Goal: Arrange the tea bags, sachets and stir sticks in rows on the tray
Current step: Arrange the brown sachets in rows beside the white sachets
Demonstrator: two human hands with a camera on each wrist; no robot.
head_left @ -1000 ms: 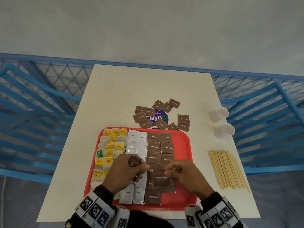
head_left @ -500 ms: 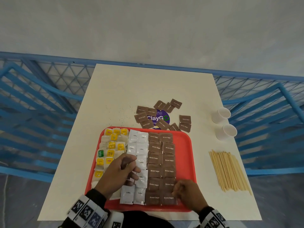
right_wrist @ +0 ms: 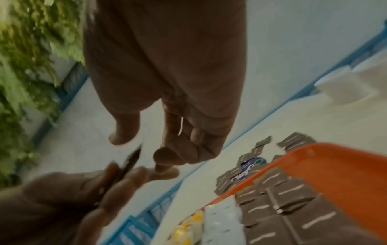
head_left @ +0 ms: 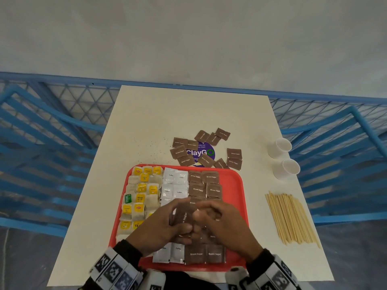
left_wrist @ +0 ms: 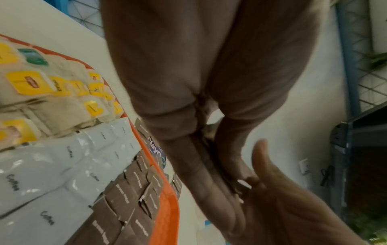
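On the red tray (head_left: pixel 234 185) lie yellow-tagged tea bags (head_left: pixel 142 191) at left, white coffee sachets (head_left: pixel 173 185) in the middle and brown sugar sachets (head_left: pixel 205 185) to their right, all in rows. My left hand (head_left: pixel 180 214) hovers over the tray's middle and grips brown sugar sachets (head_left: pixel 184 216), seen edge-on (right_wrist: pixel 131 161) in the right wrist view. My right hand (head_left: pixel 203 214) meets it there. Its thumb and fingers (right_wrist: pixel 165 155) are loosely curled on either side of the sachet, with a gap. More brown sachets (head_left: pixel 234 158) lie loose beyond the tray. Wooden stir sticks (head_left: pixel 291 218) lie on the table at right.
Two white paper cups (head_left: pixel 280 147) (head_left: pixel 288 169) lie on their sides at the table's right edge. A round purple sticker (head_left: pixel 201 152) sits under the loose sachets. Blue railings surround the white table (head_left: pixel 167 114). The tray's right strip is bare.
My right hand has come up from the tray's near edge to meet my left hand. My left hand has shifted right, from over the white sachets to the tray's middle.
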